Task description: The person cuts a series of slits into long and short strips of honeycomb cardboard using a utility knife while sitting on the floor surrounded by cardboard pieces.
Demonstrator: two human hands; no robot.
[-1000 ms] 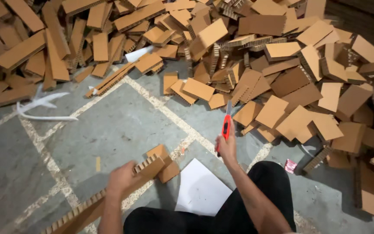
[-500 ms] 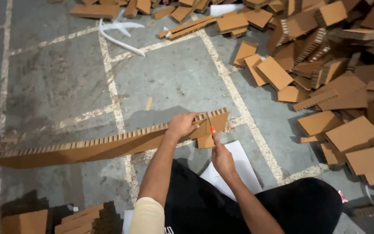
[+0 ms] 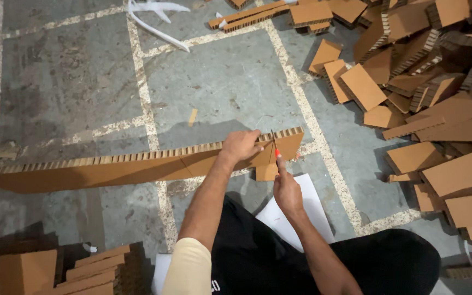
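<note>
Lay long across the concrete floor [image 3: 236, 76], that honeycomb cardboard strip [image 3: 110, 169], right end near the knees. Looked light and stiff, though crushable along its cell edges; best pinned flat close beside the cut. Pressed down on its top edge, left hand [image 3: 240, 146], fingers curled over. Pinched tight around a red-handled knife [image 3: 275, 152], right hand [image 3: 287, 191], blade at the strip.

Open floor [image 3: 72, 82] left (offcut pile [image 3: 438, 98] right)
</note>
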